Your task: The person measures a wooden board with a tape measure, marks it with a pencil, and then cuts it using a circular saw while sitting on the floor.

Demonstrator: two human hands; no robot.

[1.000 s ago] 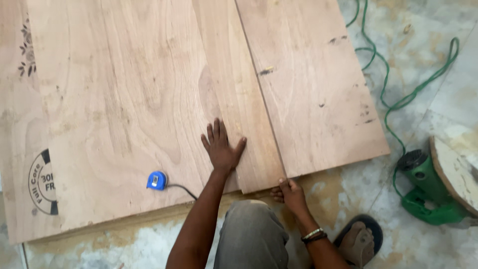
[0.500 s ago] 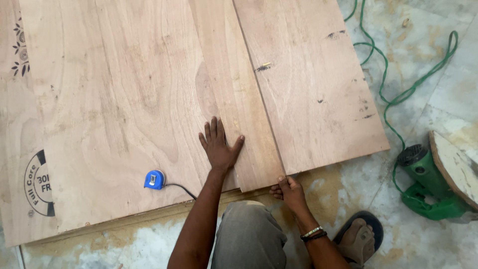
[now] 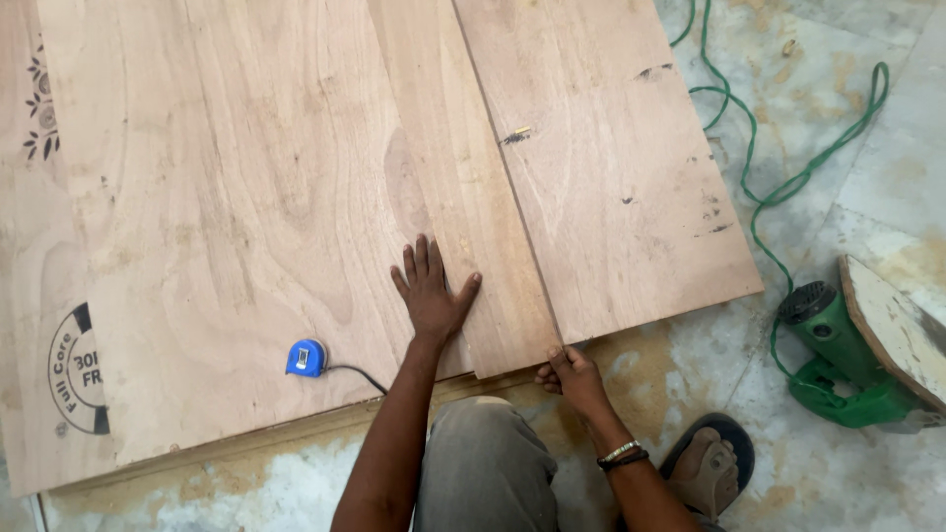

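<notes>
Large plywood sheets lie flat on the floor. A narrow plywood strip rests between the big left sheet and a right-hand panel. My left hand lies flat, fingers spread, across the seam of the left sheet and the strip. My right hand pinches the near end of the strip at its corner. A blue tape measure with a dark strap sits on the left sheet, left of my left arm.
A green power tool stands on the stone floor at the right, with its green cable looping away beside the right panel. A board scrap leans over the tool. My sandalled foot is near the bottom right.
The hands hold nearly the same places; my left hand has shifted slightly along the seam. The view has drifted a little.
</notes>
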